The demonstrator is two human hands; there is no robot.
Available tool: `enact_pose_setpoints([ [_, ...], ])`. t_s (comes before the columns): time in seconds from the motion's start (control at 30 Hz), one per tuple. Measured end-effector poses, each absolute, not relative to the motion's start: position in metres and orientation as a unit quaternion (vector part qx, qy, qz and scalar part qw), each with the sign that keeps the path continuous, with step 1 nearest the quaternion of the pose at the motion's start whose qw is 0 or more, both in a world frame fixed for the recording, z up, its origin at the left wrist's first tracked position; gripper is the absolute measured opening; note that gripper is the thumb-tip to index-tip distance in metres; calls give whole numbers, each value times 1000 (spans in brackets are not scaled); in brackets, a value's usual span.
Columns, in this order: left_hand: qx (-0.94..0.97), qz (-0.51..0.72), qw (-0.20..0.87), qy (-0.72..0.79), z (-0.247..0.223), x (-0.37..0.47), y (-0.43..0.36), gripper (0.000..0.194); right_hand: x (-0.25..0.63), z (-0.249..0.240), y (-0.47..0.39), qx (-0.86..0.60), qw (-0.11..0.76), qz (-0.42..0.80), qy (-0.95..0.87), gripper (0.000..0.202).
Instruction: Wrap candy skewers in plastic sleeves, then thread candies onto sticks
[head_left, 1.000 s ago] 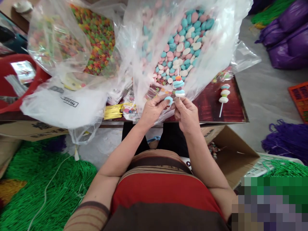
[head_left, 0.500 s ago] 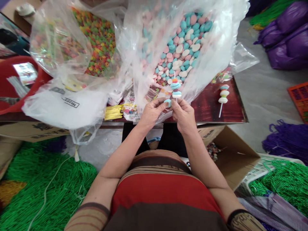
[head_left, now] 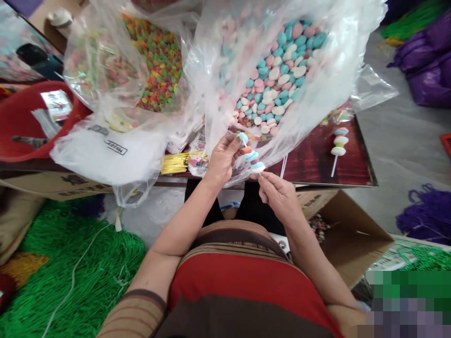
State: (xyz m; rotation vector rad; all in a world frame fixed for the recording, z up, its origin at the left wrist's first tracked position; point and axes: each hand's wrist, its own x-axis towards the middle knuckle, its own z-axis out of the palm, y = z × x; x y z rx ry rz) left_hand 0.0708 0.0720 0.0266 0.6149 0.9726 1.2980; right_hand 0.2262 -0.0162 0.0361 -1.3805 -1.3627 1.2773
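My right hand (head_left: pixel 276 190) pinches the lower end of a white stick that carries a skewer of blue, white, purple and orange candies (head_left: pixel 252 158), tilted up to the left. At the stick's upper tip, my left hand (head_left: pixel 224 157) holds a blue candy (head_left: pixel 243 137) between thumb and fingers. Just beyond the hands lies an open clear bag of blue, pink and white candies (head_left: pixel 278 84). A second candy skewer (head_left: pixel 338 143) rests on the dark red table (head_left: pixel 310 164) to the right, and white sticks (head_left: pixel 283 165) lie nearer my right hand.
Ring candies (head_left: pixel 160 65) fill another bag at the back left, beside a red basin (head_left: pixel 21 117). Yellow ties (head_left: pixel 174 163) lie at the table's front edge. An open cardboard box (head_left: pixel 355 230) stands below right; green strands (head_left: pixel 88 277) cover the lower left.
The skewer has tipped left, its tip now at the blue candy in my left hand. My right hand has moved down and right, apart from the left. The whole view has shifted slightly.
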Motion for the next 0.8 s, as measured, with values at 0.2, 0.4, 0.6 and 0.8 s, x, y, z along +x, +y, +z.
enact_pose_setpoints([
  [0.2,304,588,616,428,23,70,73,31,227,39,-13,-551,383,483,-562,33],
  [0.4,373,579,544,479,12,69,72,33,234,41,-13,-560,358,465,-584,33],
  [0.6,478,548,451,517,21,62,63,17,244,48,-13,-571,338,504,-553,34],
  [0.8,524,518,467,488,24,60,62,14,249,63,-13,-564,343,573,-486,34],
])
